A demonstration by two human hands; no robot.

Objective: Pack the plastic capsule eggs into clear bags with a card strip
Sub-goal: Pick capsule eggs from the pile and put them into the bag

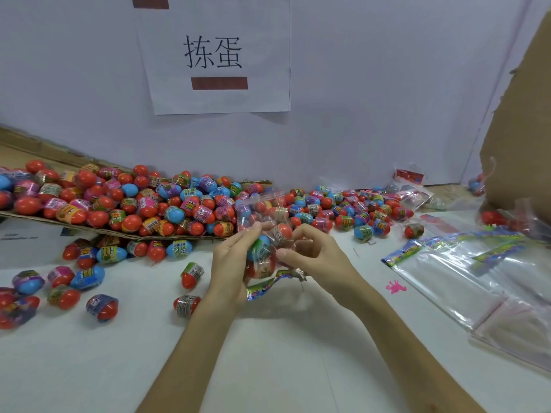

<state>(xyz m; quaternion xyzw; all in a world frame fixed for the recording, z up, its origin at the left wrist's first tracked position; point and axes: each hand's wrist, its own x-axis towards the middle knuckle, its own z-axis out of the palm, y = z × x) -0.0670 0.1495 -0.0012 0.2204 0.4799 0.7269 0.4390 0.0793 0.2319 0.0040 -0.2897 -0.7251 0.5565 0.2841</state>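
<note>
Both forearms enter from the bottom edge, over the white table (283, 353).

The left hand (229, 263) grips the clear bag (262, 216) from its left side, with the fingers wrapped round the lower part. The right hand (316, 254) pinches the bag's right side, thumb and curled fingers closed on the film. The bag is held upright between the hands and off the table. It contains several capsule eggs (281, 232) with red, blue and green halves and printed bands. The card strip (264, 286) has a colourful print. It pokes out below the hands and bends toward the lower left. Cannot tell whether it sits inside the film or outside it.

Left of the hands, loose eggs (89, 277) lie scattered singly on the table, well apart from each other. Right of the hands, a small pink figure (396, 287) lies flat on the table. Just past it is a stack of flat bags (477, 281), fanned out, with printed strips along their upper ends.

Further back on the left, a cardboard tray (149, 235) sits tilted and heaped with eggs. The egg heap (343, 210) runs on rightward across the table, up to the wall.

At the far end, a paper sign (217, 55) hangs on the pale wall. It shows two black characters and a dark red bar below them. A brown cardboard sheet (521, 129) stands at the right edge.
</note>
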